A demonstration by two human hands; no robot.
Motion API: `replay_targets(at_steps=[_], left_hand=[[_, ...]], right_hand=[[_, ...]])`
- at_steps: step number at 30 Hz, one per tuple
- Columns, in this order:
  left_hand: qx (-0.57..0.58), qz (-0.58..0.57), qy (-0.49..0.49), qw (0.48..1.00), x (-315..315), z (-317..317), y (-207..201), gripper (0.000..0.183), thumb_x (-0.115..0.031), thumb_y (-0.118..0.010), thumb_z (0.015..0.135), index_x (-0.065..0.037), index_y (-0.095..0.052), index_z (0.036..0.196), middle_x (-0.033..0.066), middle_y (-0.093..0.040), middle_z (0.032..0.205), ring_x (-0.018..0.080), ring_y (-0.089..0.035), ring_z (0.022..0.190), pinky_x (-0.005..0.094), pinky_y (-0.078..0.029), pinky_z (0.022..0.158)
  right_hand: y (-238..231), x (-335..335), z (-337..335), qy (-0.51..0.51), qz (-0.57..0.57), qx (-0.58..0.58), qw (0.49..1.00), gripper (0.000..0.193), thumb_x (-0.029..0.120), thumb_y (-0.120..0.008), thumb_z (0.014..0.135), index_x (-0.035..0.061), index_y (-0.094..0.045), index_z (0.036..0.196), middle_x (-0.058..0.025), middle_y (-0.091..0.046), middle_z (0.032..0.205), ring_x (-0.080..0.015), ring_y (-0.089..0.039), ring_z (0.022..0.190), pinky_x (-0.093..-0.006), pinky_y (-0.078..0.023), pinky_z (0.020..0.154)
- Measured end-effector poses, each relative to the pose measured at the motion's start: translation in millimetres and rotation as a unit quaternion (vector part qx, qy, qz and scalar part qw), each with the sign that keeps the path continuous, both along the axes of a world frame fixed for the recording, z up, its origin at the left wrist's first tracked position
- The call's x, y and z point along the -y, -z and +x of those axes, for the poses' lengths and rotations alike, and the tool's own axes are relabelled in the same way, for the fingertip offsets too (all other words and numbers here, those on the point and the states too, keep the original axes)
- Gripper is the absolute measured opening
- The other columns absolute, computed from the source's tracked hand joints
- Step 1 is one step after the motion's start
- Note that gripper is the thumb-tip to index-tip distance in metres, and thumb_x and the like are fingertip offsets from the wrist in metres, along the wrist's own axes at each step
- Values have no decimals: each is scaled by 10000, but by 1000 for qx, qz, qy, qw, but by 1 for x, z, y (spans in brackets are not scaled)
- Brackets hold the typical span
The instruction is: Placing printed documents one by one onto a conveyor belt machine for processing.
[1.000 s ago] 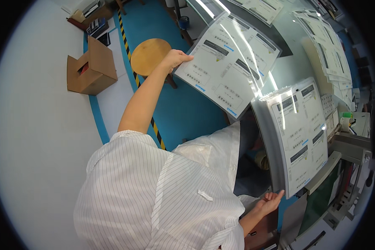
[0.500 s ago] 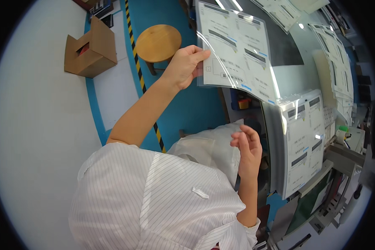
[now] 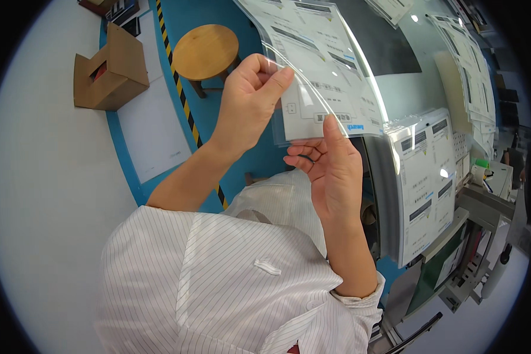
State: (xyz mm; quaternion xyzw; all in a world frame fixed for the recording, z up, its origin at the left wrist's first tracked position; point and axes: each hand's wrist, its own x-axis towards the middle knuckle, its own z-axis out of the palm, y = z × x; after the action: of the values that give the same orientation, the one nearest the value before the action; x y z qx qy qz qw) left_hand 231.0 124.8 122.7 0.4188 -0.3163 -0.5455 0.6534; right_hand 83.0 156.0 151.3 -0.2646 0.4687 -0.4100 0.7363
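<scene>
A glossy clear plastic sheet with printed black, white and blue panels (image 3: 312, 97) is raised at a slant over the table's near left corner. My left hand (image 3: 248, 100) pinches its left edge between thumb and fingers. At the lower edge is my right hand (image 3: 336, 171), its thumb lying over the sheet and its fingers curled below the edge; the exact contact of those fingers is partly hidden. To the right, a stack of similar printed sheets (image 3: 425, 189) lies at the table's near side.
More printed sheets (image 3: 469, 76) lie farther right on the grey table (image 3: 425, 85), beside a dark mat (image 3: 389, 53). Metal machine parts (image 3: 484, 206) stand at the right. A round wooden stool (image 3: 205, 52) and an open cardboard box (image 3: 112, 71) are on the left.
My right hand has risen from below to the sheet's lower edge and closed around it. The sheet, still in my left hand, has bent and shifted slightly left in view.
</scene>
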Motion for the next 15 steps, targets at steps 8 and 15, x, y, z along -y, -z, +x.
replay_targets(at_steps=[8,15], left_hand=[[64,-54,-61,995,-3,-9,11,196,-153,-611,933,-39,-489,830,-12,-553,657,-10,-424,532,163,-326,438],[57,-76,-55,994,-8,-10,6,198,-138,-607,931,-49,-474,816,-21,-544,642,-15,-420,525,162,-326,434]], right_hand=[[6,-11,13,-4,-12,-18,1000,234,160,-626,924,-70,-616,966,-148,-677,792,-169,-654,629,-295,-561,652],[-2,-18,1,-23,-18,25,999,175,62,-588,915,-79,-601,1019,-159,-681,852,-184,-676,709,-303,-563,712]])
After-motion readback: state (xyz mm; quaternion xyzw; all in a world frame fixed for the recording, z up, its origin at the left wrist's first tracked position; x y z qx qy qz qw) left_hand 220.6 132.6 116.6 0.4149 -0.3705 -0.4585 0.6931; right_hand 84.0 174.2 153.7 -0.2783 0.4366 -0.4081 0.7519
